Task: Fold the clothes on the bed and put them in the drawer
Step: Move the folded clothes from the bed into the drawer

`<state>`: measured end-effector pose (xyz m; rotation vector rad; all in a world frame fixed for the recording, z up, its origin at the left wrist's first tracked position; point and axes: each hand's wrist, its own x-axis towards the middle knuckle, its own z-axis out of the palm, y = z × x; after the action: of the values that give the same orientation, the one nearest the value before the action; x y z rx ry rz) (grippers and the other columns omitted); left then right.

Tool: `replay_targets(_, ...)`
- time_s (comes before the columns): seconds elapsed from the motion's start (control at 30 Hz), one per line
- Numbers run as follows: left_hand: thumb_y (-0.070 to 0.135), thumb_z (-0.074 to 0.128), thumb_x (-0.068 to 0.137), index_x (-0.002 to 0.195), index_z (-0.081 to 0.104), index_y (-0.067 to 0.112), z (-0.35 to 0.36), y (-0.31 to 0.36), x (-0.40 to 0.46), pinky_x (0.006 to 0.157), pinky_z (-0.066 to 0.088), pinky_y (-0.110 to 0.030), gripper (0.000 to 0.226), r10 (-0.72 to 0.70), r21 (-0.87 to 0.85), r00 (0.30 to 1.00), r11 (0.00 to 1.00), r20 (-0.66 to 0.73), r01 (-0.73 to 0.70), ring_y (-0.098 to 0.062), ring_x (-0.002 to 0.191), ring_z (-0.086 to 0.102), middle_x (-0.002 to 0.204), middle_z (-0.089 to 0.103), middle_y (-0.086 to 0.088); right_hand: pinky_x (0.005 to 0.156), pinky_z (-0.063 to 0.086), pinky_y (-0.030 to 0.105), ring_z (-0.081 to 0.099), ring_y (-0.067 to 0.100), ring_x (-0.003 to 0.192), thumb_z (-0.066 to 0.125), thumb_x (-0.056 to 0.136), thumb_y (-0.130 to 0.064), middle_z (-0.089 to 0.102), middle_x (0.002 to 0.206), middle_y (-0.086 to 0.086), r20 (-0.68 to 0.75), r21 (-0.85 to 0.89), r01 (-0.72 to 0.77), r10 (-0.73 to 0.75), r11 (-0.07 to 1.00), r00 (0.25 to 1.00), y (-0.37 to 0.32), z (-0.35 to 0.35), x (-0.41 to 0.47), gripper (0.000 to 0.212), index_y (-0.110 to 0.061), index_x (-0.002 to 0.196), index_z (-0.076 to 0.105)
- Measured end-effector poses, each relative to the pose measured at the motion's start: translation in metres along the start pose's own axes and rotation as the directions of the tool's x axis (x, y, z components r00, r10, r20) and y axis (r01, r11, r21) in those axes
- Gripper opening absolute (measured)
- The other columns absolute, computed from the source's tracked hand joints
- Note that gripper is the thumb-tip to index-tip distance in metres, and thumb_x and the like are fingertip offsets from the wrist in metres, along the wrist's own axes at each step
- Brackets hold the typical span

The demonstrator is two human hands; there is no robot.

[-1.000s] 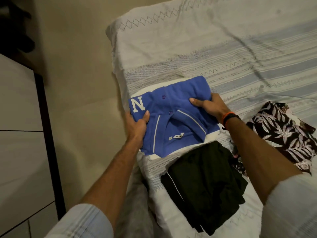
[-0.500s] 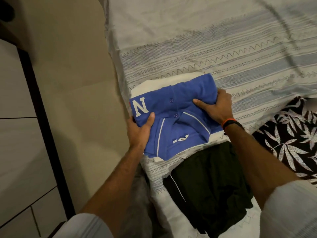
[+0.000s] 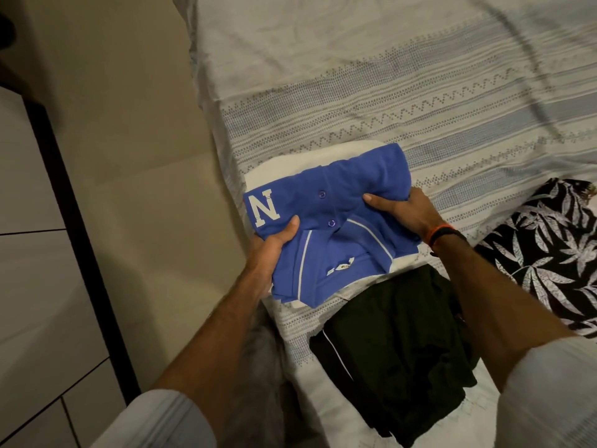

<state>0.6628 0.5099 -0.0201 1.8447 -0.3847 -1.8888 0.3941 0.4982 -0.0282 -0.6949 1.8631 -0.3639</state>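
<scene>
The folded blue shirt point(image 3: 336, 234) lies on a white garment point(image 3: 281, 169) at the near edge of the bed point(image 3: 355, 92). The left hand point(image 3: 268, 253) grips its left side, thumb curled over the top beside the white letter N. The right hand point(image 3: 407, 211) grips the right side, thumb pressed on the cloth, fingers tucked under. One dark green garment point(image 3: 397, 350) lies just below, one leaf-print garment point(image 3: 549, 253) to the right. A striped sheet covers the bed; beige floor point(image 3: 129, 156) lies to the left.
</scene>
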Motion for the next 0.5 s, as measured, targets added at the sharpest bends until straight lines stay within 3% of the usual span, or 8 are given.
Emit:
replay_targets(0.1,0.027,0.075,0.086,0.128,0.062,0.016,-0.004,0.008,-0.002,0.089,0.058,-0.040,0.045,0.041,0.002,0.999,0.999,0.026,-0.041,-0.021,0.103,0.070,0.117,0.072,0.000,0.092,0.056,0.044,0.069,0.018,0.099,0.088,0.065,-0.049,0.074,0.107,-0.005,-0.013,0.105,0.015,-0.014,0.994,1.000,-0.004,-0.001,-0.012,0.050,-0.026,0.106,0.071)
replay_targets(0.23,0.026,0.075,0.087,0.126,0.063,0.015,-0.013,0.017,-0.020,0.086,0.059,-0.040,0.043,0.053,-0.007,0.995,0.999,0.086,-0.053,-0.022,0.101,0.071,0.115,0.073,-0.002,0.089,0.058,0.044,0.071,0.019,0.097,0.091,0.053,-0.055,0.075,0.104,-0.005,-0.049,0.211,0.016,-0.005,0.977,0.999,-0.003,-0.001,-0.044,0.065,-0.023,0.107,0.073)
replay_targets(0.33,0.028,0.077,0.084,0.125,0.064,0.016,-0.021,0.015,-0.040,0.086,0.059,-0.041,0.045,0.044,0.008,0.994,0.999,0.101,-0.045,-0.022,0.101,0.071,0.113,0.073,-0.001,0.088,0.058,0.045,0.072,0.020,0.095,0.092,0.056,-0.051,0.076,0.101,-0.004,-0.050,0.236,0.007,0.005,0.972,0.999,0.001,-0.002,-0.074,0.059,-0.021,0.104,0.074)
replay_targets(0.5,0.047,0.090,0.059,0.120,0.067,0.019,-0.037,0.012,-0.090,0.093,0.056,-0.048,0.071,0.069,0.062,0.991,0.995,0.116,-0.077,-0.025,0.099,0.072,0.111,0.074,0.000,0.088,0.058,0.044,0.071,0.022,0.095,0.092,0.046,-0.057,0.076,0.102,-0.002,-0.069,0.261,0.050,-0.033,0.964,0.997,0.000,-0.006,-0.131,0.070,-0.020,0.102,0.072)
